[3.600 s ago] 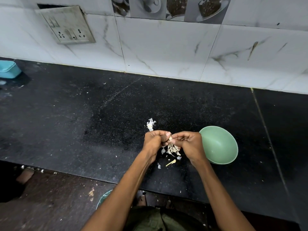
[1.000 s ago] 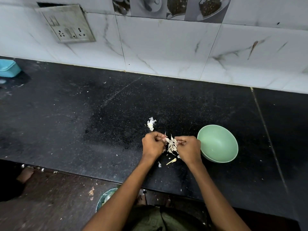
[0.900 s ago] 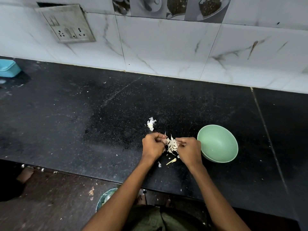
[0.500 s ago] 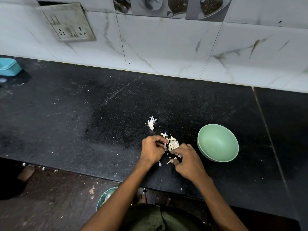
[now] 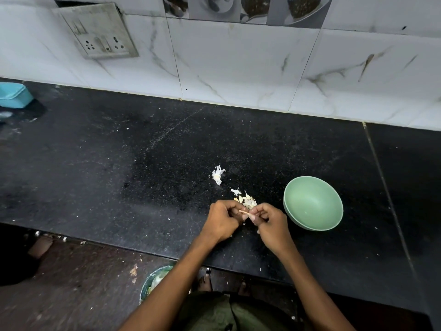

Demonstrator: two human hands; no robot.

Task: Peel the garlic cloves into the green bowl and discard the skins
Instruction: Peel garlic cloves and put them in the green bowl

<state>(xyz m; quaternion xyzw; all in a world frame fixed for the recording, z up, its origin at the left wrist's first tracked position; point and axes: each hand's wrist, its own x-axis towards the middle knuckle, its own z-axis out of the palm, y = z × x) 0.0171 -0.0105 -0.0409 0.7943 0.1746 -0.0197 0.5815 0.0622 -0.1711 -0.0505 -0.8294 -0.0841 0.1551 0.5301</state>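
My left hand [image 5: 223, 219] and my right hand [image 5: 269, 222] meet just above the black counter [image 5: 119, 163], fingers curled. Between their fingertips they pinch a thin yellowish garlic piece [image 5: 244, 212]. Right behind the hands lies a small heap of garlic skins and bits [image 5: 248, 201]. A separate white skin scrap [image 5: 217, 174] lies further back on the counter. The green bowl [image 5: 312, 206] stands just right of my right hand, and its inside looks bare.
A bin [image 5: 155, 281] with scraps in it stands on the floor below the counter's front edge, beside my left forearm. A blue container [image 5: 14, 95] sits at the far left by the tiled wall. A socket plate [image 5: 97, 32] hangs on the wall.
My right hand dipped to the counter, picked up the thin yellowish piece that lay in front of the heap, and brought it up to my left hand.
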